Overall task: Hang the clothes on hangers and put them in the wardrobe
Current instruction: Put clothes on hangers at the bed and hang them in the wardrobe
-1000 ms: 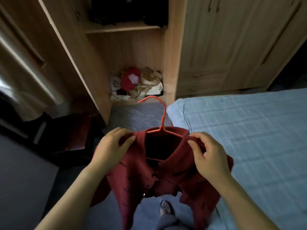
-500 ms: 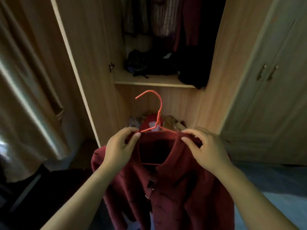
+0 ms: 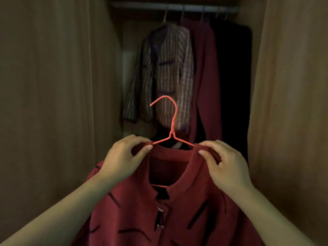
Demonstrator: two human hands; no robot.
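Lower left of centre: left hand (image 3: 122, 157) pinches the red cardigan (image 3: 177, 215) at its collar, orange hanger (image 3: 173, 121) threaded inside, hook free mid-frame; right hand (image 3: 226, 166) pinches the other side. Best lift level to the wardrobe rail (image 3: 213, 8) at top, clearing hung clothes (image 3: 204, 77).

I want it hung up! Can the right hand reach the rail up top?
Probably yes: the wardrobe stands open and nothing blocks the way up to the rail, though the right hand is busy pinching the collar of the red jacket.
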